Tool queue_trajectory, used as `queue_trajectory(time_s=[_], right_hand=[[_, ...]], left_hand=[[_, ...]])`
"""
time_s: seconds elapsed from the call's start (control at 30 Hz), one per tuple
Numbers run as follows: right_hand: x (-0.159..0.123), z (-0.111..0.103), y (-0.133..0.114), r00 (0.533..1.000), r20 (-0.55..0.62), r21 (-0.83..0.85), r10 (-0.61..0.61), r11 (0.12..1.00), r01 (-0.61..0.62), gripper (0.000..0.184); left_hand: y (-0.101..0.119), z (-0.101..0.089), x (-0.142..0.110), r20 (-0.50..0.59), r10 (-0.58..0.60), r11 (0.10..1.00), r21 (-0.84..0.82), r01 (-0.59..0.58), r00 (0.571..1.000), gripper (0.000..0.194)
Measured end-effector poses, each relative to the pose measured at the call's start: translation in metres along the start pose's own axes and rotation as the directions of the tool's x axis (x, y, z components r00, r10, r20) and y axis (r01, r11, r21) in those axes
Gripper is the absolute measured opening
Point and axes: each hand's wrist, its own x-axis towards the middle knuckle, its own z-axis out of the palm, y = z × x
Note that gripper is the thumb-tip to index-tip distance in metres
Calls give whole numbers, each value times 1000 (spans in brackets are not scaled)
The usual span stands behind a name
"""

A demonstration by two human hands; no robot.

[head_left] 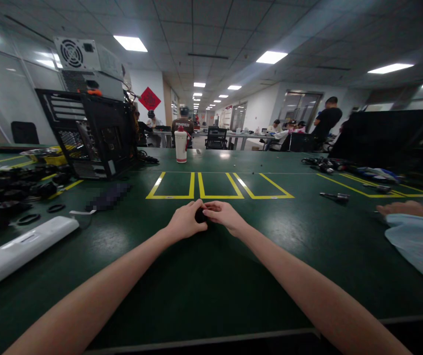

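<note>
My left hand (pixel 186 220) curls around a small black part (pixel 200 215) above the green table, thumb below and fingers over the top. My right hand (pixel 225 217) meets it from the other side, thumb and fingertips pinched together at the part's edge. The two hands touch or nearly touch at the fingertips. Most of the black part is covered by fingers, so its exact kind cannot be made out. Just beyond the hands, yellow tape (pixel 220 196) marks several open-ended boxes on the green tabletop (pixel 211 286).
On the left stand an open computer case (pixel 100 133) with power supplies (pixel 85 56) on top, black rings (pixel 29 219) and a long white device (pixel 26 251). A white cup (pixel 180 148) is ahead. At right are a metal tool (pixel 335 197) and a co-worker's hands (pixel 405 208) with a light blue sleeve.
</note>
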Motion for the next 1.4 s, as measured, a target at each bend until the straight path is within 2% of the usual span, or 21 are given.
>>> queue_trajectory(time_s=[0.23,0.33,0.47,0.53,0.7,0.8,1.0,1.13,1.27,1.4], right_hand=[[2,1,3,992,41,146,117,982,-122,28],[0,3,2,992,26,195,125,973,-127,25],[-4,4,7,996,46,229,77,970,-86,23],[-5,3,11,998,47,207,32,978,-41,25],[-9,0,16,989,72,152,-133,981,121,31],[-12,1,18,983,82,168,-166,974,151,30],[-16,3,20,975,16,157,-220,964,215,28],[-18,3,16,966,29,107,-257,962,252,33],[-19,3,15,959,90,148,-269,956,254,31],[-17,3,18,954,83,151,-289,950,274,31]], left_hand=[[-7,3,-1,-5,-6,996,-89,5,1000,33],[-14,4,-1,-4,1,989,-150,-2,1000,43],[-24,7,0,29,-35,974,-224,40,999,68],[-27,8,1,50,-14,969,-245,26,999,71],[-27,9,-3,-5,19,968,-249,-20,1000,67],[-22,9,-7,-72,50,972,-224,-65,996,66],[-13,11,-10,-152,87,979,-168,-112,985,64],[-10,9,-14,-151,122,975,-169,-147,981,65],[-9,5,-18,-129,153,968,-180,-175,980,67],[-9,4,-20,-144,169,966,-171,-193,975,61]])
